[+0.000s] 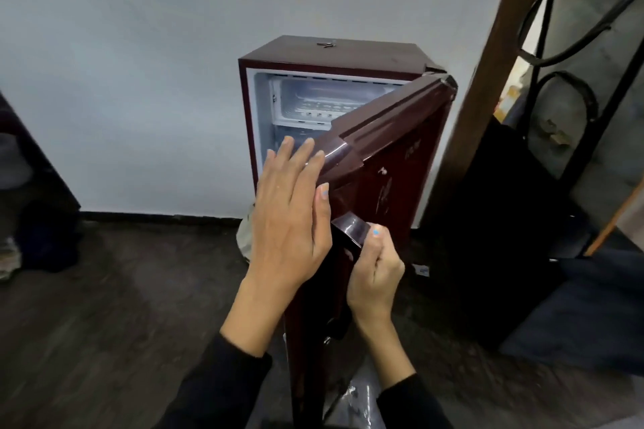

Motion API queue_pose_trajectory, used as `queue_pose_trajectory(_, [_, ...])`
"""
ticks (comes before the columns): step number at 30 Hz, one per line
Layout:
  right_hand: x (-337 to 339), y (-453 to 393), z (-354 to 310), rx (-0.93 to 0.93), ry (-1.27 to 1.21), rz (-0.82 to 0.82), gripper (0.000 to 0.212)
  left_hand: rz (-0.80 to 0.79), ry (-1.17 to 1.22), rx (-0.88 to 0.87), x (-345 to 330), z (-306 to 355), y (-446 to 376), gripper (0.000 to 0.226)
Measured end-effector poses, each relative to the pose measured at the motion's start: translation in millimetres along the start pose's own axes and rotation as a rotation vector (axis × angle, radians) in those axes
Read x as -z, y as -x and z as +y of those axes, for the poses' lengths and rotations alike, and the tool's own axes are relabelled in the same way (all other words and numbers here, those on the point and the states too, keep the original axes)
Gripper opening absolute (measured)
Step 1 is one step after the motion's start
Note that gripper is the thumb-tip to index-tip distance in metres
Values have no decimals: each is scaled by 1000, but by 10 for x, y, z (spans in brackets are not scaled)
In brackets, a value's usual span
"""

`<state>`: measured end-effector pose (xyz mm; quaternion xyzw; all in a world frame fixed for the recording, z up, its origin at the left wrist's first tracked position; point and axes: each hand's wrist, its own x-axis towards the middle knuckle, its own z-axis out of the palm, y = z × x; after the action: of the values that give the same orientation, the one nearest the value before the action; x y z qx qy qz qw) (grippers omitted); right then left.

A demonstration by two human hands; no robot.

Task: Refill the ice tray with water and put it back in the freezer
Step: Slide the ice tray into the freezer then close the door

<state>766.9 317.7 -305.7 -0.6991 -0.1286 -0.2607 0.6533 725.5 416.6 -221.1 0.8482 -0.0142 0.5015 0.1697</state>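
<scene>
No legible text anywhere.

Glossy maroon fridge [334, 52], white interior; black sleeves [223, 390]; pale grey wall [139, 45]

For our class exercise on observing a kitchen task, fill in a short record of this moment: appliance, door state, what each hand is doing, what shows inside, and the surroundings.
appliance: small maroon fridge against a pale wall
door state: door partly open, hinged on the right
left hand: left hand flat, fingers straight, on the door's edge
right hand: right hand curled round the door handle
inside: freezer compartment open at the top; an ice tray seems to lie in it, blurred
surroundings: dark floor
</scene>
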Motion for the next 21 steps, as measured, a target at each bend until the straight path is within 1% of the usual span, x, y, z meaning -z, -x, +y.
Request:
queue_pose_trajectory(2, [-254, 9, 10, 44, -3, -28, 34, -17, -14, -3, -20, -288, -88, 41])
queue_pose_trajectory(4, [-511, 20, 39, 63, -22, -55, 29, -22, -40, -12, -35, -583, -185, 41])
queue_pose_trajectory(9, [-1158, 0, 199, 76, -14, -145, 43, -25, -193, -32, -107, -1230, -433, 44])
queue_pose_trajectory(12, [-1531, -37, 320, 71, -7, -201, 52, -90, -204, -106, -199, -1554, -594, 45])
queue_pose_trajectory(14, [-1769, -75, 408, 71, -16, -243, 54, -136, -203, -161, -282, -1781, -693, 46])
queue_pose_trajectory(17, [-2105, -170, 510, 62, 4, -271, 59, -170, -215, -171, -419, -2150, -834, 48])
queue_pose_trajectory(19, [-2301, -269, 554, 32, 27, -292, 59, -194, -219, -156, -520, -2368, -928, 50])
queue_pose_trajectory(21, [-2467, -386, 601, 4, 50, -329, 49, -212, -218, -135, -622, -2543, -1018, 52])
